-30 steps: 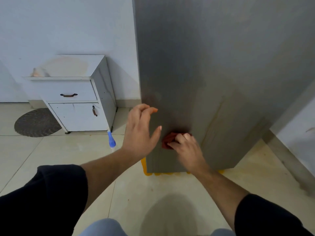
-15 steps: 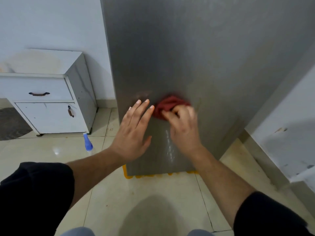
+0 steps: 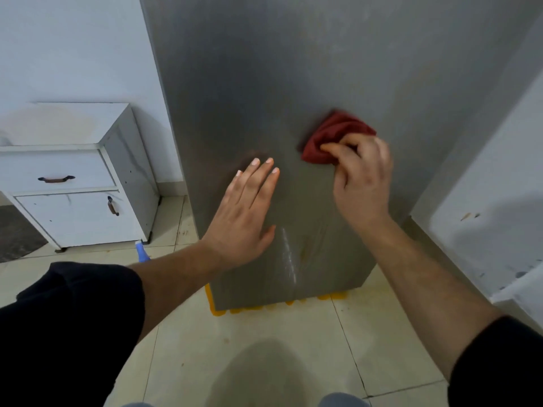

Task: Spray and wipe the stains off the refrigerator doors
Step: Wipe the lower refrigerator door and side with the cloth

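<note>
Presses the straight-fingered left hand (image 3: 246, 212) flat on the grey refrigerator door (image 3: 293, 69). Grips a bunched red cloth (image 3: 332, 139) against it with the right hand (image 3: 361, 177).

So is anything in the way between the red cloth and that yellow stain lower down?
Nothing visible. Bare refrigerator door lies between the red cloth and the yellow stain; the left hand rests flat just left of that path.

Refrigerator door (image 3: 293, 69): brushed grey
Stain (image 3: 304, 252): yellowish-brown streak, lower centre
Cloth (image 3: 332, 139): dark red
Spray bottle (image 3: 142, 254): blue
Cabinet (image 3: 73, 212): white, brown handles
Floor (image 3: 264, 348): cream tiles
Sleeves (image 3: 73, 318): black
</note>
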